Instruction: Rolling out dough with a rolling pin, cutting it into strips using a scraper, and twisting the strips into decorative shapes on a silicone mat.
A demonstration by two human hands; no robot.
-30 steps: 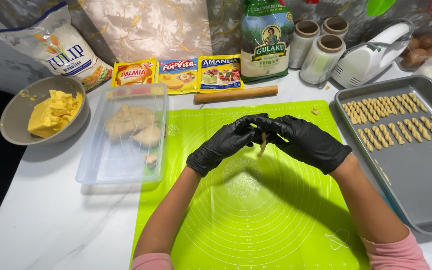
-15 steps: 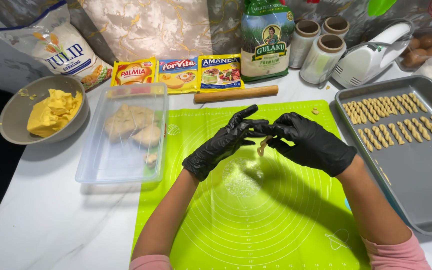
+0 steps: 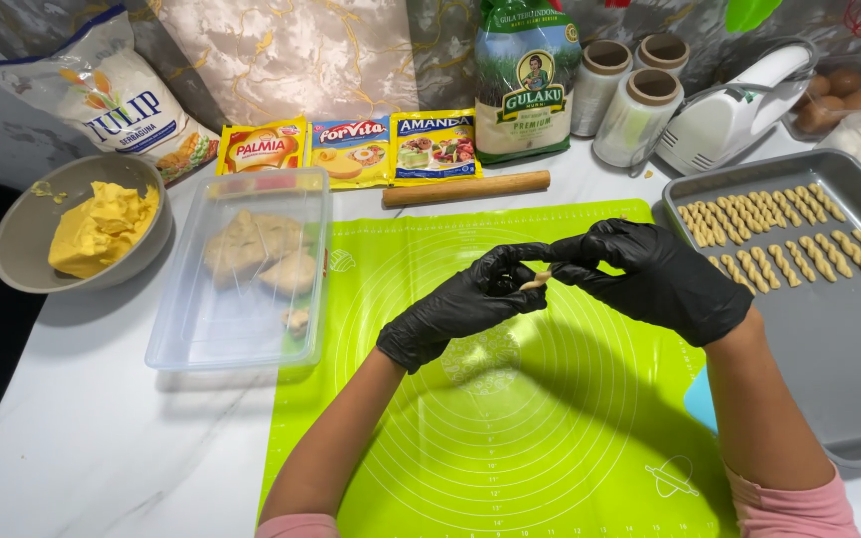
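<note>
Both my hands wear black gloves and meet above a lime-green silicone mat [image 3: 510,438]. A small pale dough twist [image 3: 534,282] is pinched between the fingertips of my left hand [image 3: 465,302] and my right hand [image 3: 650,277], held a little above the mat. To the right lies a grey baking tray [image 3: 829,359] with rows of several finished dough twists [image 3: 779,234] at its far end. On the left, a clear plastic container [image 3: 241,329] holds lumps of pale dough [image 3: 256,254].
A grey bowl of yellow butter [image 3: 82,234] sits far left. A wooden rolling pin [image 3: 465,188] lies behind the mat, with three sachets, a flour bag [image 3: 117,100], a sugar bag [image 3: 525,75], two wrap rolls, a white hand mixer [image 3: 734,110] and eggs along the back.
My hands have turned the dough piece from hanging upright to lying nearly level between my fingertips. They have shifted slightly right. Nothing else on the table has moved.
</note>
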